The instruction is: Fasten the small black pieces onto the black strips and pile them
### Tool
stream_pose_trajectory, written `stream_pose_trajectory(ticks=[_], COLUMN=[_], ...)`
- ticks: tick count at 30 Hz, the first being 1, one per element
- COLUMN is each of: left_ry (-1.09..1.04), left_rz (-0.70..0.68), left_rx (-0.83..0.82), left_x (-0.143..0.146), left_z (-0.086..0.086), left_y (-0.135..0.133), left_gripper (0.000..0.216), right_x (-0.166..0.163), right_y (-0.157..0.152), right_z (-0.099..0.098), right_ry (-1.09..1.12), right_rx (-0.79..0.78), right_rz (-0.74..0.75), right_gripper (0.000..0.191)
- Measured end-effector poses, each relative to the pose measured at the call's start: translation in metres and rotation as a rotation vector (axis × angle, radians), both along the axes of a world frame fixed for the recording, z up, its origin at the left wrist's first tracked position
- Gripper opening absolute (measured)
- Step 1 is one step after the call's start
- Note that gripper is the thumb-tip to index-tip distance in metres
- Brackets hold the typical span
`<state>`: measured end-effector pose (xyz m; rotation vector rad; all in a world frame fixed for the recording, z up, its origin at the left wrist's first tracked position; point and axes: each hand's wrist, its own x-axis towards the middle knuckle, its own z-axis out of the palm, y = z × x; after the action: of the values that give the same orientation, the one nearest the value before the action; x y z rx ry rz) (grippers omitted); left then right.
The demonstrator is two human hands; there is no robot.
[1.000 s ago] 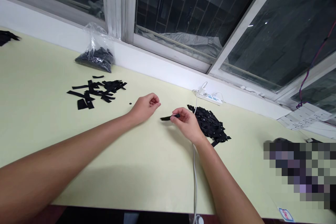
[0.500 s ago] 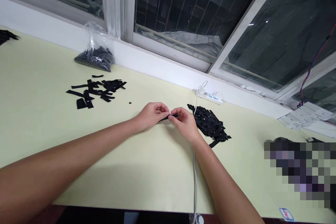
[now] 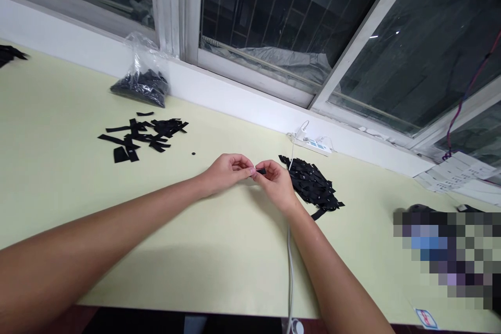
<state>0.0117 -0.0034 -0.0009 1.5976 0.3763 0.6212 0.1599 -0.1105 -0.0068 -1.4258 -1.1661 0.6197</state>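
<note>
Both of my hands meet at the middle of the pale yellow table [image 3: 58, 88], pinching one small black strip [image 3: 261, 171] between their fingertips. My left hand [image 3: 227, 171] grips its left end, fingers curled. My right hand [image 3: 276, 182] grips the right end, where a short piece of the strip shows. Just right of my right hand lies a heap of black strips [image 3: 313, 185]. A looser scatter of black strips [image 3: 143, 134] lies to the far left.
A clear plastic bag of black pieces [image 3: 143, 83] leans against the white window ledge. A white power strip [image 3: 313, 143] sits by the ledge, and a white cable [image 3: 290, 271] runs under my right forearm. A small black dot [image 3: 193, 154] lies on the table. White papers [image 3: 457, 175] lie far right.
My left hand came over from the left and took hold of the strip that my right hand held alone. The strip now shows much shorter between the fingertips.
</note>
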Motion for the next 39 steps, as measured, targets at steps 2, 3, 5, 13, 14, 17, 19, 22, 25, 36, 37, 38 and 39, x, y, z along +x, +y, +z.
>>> stream_pose_trajectory(ticks=[2,3,5,13,14,17,19,22,25,36,37,38,39], left_ry=[-0.025,-0.035,-0.043,-0.014,-0.012,-0.003,0.000,0.008,0.015,0.022,0.018,0.017,0.017], left_rz=[-0.015,-0.020,-0.027,0.019,0.022,0.031,0.034,0.050,0.066,0.020,0.015,0.013,0.012], left_rx=[-0.004,0.001,0.012,0.012,0.006,-0.011,-0.015,-0.008,-0.008,-0.073,-0.085,-0.097,-0.108], left_x=[0.0001,0.0001,0.0001,0.0015,0.0018,0.0023,0.0023,0.0023,0.0027,0.0030,0.0028,0.0025,0.0021], left_z=[-0.0004,-0.0004,0.0001,-0.0007,-0.0010,-0.0014,-0.0014,-0.0011,-0.0007,-0.0027,-0.0022,-0.0016,-0.0007], left_y=[0.0001,0.0001,0.0000,-0.0004,-0.0004,0.0001,0.0006,0.0013,0.0019,0.0039,0.0035,0.0029,0.0021], left_gripper=[0.027,0.027,0.027,0.030,0.030,0.028,0.028,0.026,0.025,0.026,0.026,0.026,0.026], right_x=[-0.0006,-0.0008,-0.0010,0.0026,0.0031,0.0038,0.0034,0.0018,-0.0003,-0.0005,-0.0004,-0.0003,-0.0003], right_y=[0.0001,0.0001,0.0001,0.0007,0.0008,0.0010,0.0009,0.0008,0.0009,0.0021,0.0019,0.0016,0.0014], right_z=[-0.0002,-0.0003,-0.0005,-0.0026,-0.0030,-0.0038,-0.0037,-0.0027,-0.0019,-0.0049,-0.0049,-0.0048,-0.0047], right_ry=[0.032,0.058,0.120,0.156,0.151,0.136,0.131,0.125,0.125,0.042,0.040,0.037,0.034], right_rx=[0.012,0.016,0.016,0.019,0.025,0.037,0.046,0.065,0.075,0.085,0.088,0.092,0.096], right_rz=[0.008,0.016,0.026,0.006,0.005,-0.002,-0.015,-0.028,-0.024,-0.041,-0.041,-0.042,-0.042], right_gripper=[0.033,0.034,0.035,0.035,0.034,0.032,0.032,0.030,0.028,0.028,0.028,0.028,0.028])
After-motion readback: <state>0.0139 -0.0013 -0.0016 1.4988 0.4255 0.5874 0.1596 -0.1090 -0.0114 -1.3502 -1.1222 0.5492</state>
